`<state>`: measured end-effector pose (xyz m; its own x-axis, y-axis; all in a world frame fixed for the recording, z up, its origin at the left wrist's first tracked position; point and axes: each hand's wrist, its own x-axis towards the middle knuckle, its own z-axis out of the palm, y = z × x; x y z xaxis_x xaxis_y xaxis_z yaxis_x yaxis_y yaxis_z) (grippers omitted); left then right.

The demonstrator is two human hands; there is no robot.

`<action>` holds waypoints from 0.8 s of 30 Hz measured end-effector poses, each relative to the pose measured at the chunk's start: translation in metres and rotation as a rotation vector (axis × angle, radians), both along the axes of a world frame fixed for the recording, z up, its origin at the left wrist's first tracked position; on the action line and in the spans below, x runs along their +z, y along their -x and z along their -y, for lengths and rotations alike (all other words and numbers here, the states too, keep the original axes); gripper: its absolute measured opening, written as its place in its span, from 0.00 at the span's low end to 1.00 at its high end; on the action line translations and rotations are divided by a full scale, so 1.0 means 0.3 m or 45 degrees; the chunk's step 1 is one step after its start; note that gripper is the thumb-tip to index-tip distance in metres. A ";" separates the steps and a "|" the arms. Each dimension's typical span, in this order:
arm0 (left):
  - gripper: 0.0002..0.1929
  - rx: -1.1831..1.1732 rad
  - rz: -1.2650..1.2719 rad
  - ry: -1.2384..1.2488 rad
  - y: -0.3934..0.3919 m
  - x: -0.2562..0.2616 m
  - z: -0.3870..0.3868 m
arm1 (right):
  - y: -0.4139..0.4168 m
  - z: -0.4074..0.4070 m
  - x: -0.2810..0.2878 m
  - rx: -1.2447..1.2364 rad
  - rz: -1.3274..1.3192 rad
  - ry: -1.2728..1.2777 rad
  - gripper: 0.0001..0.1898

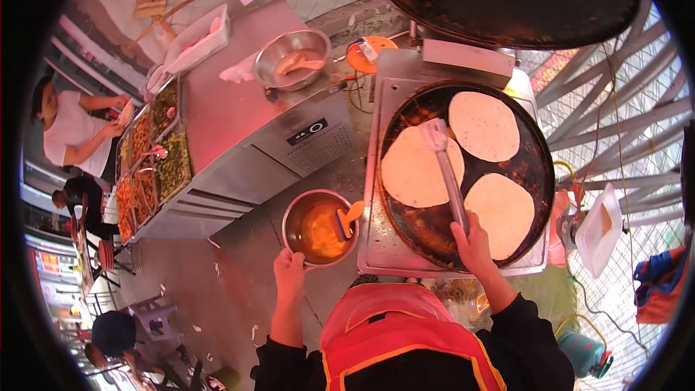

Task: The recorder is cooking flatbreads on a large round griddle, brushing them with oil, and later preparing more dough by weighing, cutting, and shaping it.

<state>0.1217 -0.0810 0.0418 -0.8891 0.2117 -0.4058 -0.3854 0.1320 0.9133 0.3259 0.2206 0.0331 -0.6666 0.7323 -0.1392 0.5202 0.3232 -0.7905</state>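
My left hand [289, 271] grips the rim of a stainless steel bowl [290, 247], which hangs over the floor just left of the griddle. Yellow-orange liquid [321, 231] lies inside, and a brush with an orange handle [355, 210] leans on the bowl's right edge. In my right hand [475, 244] is a pair of metal tongs [450, 179]. Their broad far end rests on or just over the left flatbread [415, 174]; contact is hard to tell. Two more flatbreads, an upper right one [484, 126] and a lower right one [500, 217], lie on the round black griddle [418, 239].
The griddle's dark lid [505, 0] stands raised behind it. Left is a steel counter [239, 119] with a metal basin [293, 60] and trays of chopped fillings [174, 160]. A person [81, 127] stands beyond them. A gas cylinder [583, 355] sits at lower right.
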 end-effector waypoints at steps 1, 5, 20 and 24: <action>0.09 0.039 -0.010 -0.002 0.009 -0.019 0.019 | 0.072 0.021 0.015 0.098 -0.031 -0.015 0.22; 0.09 0.073 -0.067 0.103 0.055 -0.078 0.084 | 0.381 0.066 0.034 0.374 -0.069 -0.174 0.22; 0.09 -0.054 -0.206 0.633 0.189 -0.089 0.197 | 1.730 0.369 -0.171 0.771 -0.457 -0.811 0.23; 0.10 -0.084 -0.321 0.590 0.271 -0.117 0.203 | 1.488 0.307 -0.064 0.704 -0.506 0.074 0.10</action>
<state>0.0406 -0.1418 0.0068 -0.9620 0.1196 -0.2455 -0.1389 0.5599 0.8168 -0.1203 0.1283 0.0138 -0.9490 0.2685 0.1649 -0.0426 0.4093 -0.9114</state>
